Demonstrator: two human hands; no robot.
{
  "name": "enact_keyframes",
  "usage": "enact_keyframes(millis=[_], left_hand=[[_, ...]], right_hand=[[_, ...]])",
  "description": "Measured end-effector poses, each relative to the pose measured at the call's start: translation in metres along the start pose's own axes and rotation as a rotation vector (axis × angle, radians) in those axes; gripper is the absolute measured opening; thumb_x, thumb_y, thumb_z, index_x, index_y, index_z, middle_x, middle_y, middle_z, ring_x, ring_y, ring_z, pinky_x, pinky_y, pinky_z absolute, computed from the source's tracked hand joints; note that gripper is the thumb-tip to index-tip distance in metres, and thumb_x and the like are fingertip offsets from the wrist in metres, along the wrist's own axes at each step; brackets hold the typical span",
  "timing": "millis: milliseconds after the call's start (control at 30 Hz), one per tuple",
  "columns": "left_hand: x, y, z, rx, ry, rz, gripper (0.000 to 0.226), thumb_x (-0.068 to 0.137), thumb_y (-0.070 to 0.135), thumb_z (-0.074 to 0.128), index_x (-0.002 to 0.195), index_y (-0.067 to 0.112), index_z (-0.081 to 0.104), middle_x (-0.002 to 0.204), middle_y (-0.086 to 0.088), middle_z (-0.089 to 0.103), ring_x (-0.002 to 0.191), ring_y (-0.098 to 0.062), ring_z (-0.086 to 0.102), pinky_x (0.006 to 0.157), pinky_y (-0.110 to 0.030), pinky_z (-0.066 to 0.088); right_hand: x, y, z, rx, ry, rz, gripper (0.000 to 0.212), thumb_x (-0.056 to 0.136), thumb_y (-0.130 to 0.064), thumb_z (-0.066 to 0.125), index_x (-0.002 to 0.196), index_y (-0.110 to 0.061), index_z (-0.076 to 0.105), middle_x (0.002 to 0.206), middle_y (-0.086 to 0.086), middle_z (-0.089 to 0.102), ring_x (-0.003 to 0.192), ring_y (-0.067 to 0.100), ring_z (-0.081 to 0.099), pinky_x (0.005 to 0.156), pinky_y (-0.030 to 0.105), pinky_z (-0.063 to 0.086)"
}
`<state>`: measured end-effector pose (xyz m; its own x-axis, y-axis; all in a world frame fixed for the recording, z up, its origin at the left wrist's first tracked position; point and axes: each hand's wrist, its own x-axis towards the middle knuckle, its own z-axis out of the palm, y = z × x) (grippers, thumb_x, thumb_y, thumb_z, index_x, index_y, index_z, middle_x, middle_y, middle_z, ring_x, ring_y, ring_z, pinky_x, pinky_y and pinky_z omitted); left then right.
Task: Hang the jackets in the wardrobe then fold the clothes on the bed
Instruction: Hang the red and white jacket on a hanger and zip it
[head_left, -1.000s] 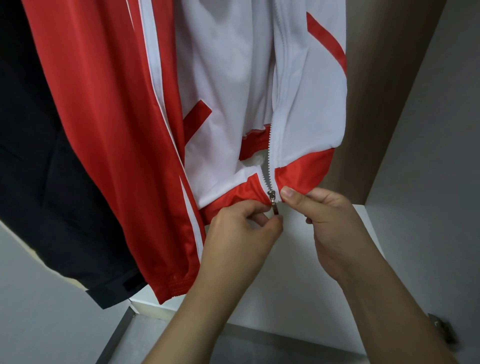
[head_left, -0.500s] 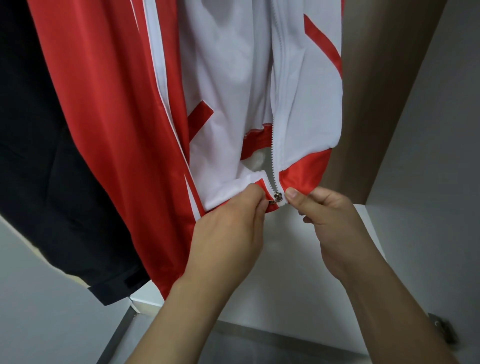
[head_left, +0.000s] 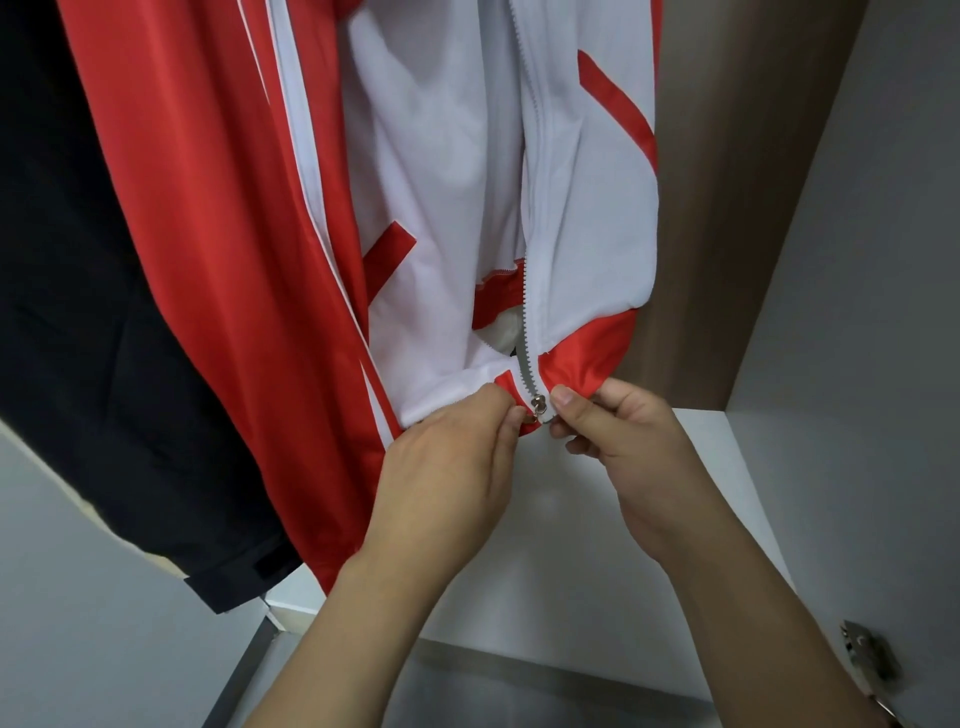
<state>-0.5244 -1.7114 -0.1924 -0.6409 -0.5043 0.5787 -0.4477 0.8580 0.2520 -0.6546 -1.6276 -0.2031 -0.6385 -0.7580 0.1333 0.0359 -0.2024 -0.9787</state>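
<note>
Two hands at the hem of a hanging jacket, inside a wardrobe.

Nearest, a metal hinge (head_left: 866, 657) sits low right. The left hand (head_left: 447, 467) pinches the red-and-white jacket (head_left: 441, 208) hem beside the zipper slider (head_left: 537, 415); the right hand (head_left: 623, 436) pinches the opposite hem. Below lies the white wardrobe floor (head_left: 597, 561), a black jacket (head_left: 78, 312) hanging left, brown back panel (head_left: 753, 208) beyond.

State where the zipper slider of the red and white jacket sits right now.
In the head view the zipper slider sits at the jacket's bottom hem, centre frame, between the left hand and right hand.
</note>
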Motion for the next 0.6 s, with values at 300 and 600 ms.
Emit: enact_keyframes(millis=[300, 600], left_hand=[[0.025, 0.013, -0.021, -1.616, -0.597, -0.992, 0.027, 0.086, 0.013, 0.041, 0.060, 0.021, 0.041, 0.047, 0.009, 0.023, 0.035, -0.007, 0.016, 0.035, -0.019, 0.010], [0.076, 0.014, -0.056, -1.673, -0.496, -0.992, 0.028, 0.089, 0.011, 0.035, 0.065, 0.023, 0.034, 0.050, 0.011, 0.023, 0.032, -0.004, 0.020, 0.034, -0.017, 0.009]], right_hand=[[-0.003, 0.000, 0.003, -0.037, 0.002, -0.158, 0.021, 0.093, -0.010, 0.060, 0.077, -0.021, 0.067, 0.062, -0.011, 0.064, 0.064, 0.002, 0.058, 0.064, 0.013, 0.046], [-0.002, 0.008, -0.006, -0.061, 0.035, -0.114, 0.015, 0.095, -0.011, 0.059, 0.088, -0.020, 0.068, 0.062, -0.019, 0.064, 0.059, -0.005, 0.057, 0.061, 0.008, 0.044]])
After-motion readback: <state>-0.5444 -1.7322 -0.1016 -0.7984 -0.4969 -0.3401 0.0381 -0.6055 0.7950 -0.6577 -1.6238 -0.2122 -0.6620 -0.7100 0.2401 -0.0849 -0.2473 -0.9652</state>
